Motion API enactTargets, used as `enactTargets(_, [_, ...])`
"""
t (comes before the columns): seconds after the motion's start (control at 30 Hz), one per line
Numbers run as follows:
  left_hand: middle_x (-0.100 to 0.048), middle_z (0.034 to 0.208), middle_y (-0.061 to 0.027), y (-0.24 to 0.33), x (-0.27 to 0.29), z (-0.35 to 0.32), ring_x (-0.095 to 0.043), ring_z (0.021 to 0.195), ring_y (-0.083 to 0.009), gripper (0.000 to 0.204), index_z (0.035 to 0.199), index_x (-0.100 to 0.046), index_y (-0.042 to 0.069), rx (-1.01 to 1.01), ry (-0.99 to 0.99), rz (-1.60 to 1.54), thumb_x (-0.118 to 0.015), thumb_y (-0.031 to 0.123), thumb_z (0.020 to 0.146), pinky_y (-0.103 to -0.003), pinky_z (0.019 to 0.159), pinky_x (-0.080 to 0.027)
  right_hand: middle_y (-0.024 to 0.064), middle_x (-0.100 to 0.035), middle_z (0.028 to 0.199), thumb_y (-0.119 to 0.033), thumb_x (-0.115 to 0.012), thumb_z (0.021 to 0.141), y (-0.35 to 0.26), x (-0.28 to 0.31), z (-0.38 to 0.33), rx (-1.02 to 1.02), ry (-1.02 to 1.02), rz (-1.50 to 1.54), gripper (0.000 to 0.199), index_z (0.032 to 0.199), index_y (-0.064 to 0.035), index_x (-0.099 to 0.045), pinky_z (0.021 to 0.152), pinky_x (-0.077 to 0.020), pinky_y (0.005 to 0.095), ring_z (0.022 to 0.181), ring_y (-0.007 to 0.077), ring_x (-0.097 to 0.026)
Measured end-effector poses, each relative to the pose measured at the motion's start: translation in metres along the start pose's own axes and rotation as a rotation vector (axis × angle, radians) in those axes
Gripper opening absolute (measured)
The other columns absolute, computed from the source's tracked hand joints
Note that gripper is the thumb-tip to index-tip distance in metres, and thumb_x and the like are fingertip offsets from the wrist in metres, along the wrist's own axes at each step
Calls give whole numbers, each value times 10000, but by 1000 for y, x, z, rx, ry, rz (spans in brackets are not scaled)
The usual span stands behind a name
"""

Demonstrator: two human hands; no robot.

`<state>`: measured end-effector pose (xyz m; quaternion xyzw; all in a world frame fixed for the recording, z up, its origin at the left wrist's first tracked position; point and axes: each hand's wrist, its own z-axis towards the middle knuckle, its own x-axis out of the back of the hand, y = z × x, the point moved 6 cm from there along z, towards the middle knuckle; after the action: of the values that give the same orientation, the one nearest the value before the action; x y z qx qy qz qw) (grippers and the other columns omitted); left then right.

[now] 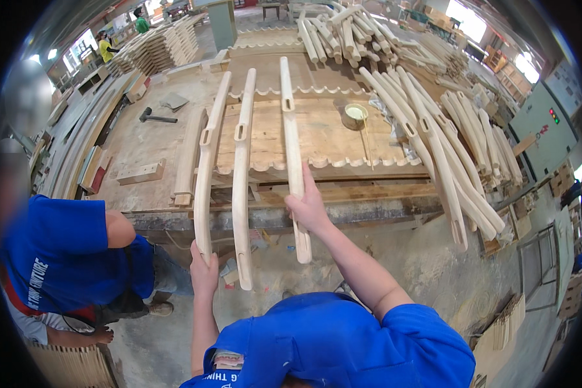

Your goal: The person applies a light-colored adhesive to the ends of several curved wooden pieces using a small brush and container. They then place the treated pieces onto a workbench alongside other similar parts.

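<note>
Mortised wooden posts (240,168) lie from eleven to twelve o'clock across scalloped rails (343,165), ends overhanging the bench (142,145), leaving grasping room. I see the left hand (204,275) pinching the eleven-o'clock post (204,168); the right hand (309,208) clasps the twelve-o'clock post (293,142), its hidden fingers probably curled underneath.

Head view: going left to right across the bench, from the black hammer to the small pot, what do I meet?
Black hammer, wooden bar in the left hand, middle wooden bar, wooden bar in the right hand, small pot.
</note>
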<state>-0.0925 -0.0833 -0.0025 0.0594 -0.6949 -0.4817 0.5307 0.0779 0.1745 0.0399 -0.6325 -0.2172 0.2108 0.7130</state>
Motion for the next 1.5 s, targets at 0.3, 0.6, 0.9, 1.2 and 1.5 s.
enactTargets(0.3, [-563,1102,-298,1,3,3,-562,1027,-435,561,1342,-328,27,-73,33,-11,-544,169,844,-439,844,-442,215,-536,1093,-44,-528,718,17,-20,13,117,20,-131,871,1466,-43,-83,642,-502,323,720,204,-579])
enactTargets(0.6, [-490,1228,-239,1,0,16,-504,1121,-344,597,1385,-305,12,-219,12,0,-567,188,878,-378,934,-392,226,-332,1360,-134,-594,791,18,-3,11,43,-123,-246,791,1440,8,-164,997,-388,371,1176,328,-449])
enactTargets(0.9, [-477,1216,-153,105,15,57,-494,1064,-257,451,1318,-431,25,-357,275,72,-544,156,901,-337,852,-425,149,-653,1038,-245,-641,825,-137,364,57,61,206,-1031,418,1196,-65,-575,795,-504,358,926,228,-636])
enactTargets(1.2, [-555,1078,-134,338,-109,23,-523,1036,-300,338,1088,-602,58,-821,170,77,-666,114,760,-399,892,-426,194,-361,1427,-503,-701,705,-47,688,74,-504,374,-1640,902,1405,-60,-342,1097,-280,394,1328,317,-334])
enactTargets(1.5, [-540,1044,-99,370,-149,-16,-520,977,-282,291,1061,-591,72,-957,15,254,-649,159,789,-385,845,-443,218,-390,1389,-281,-707,642,42,752,116,-433,418,-1165,968,1448,-57,-219,1032,-362,403,1256,345,-416])
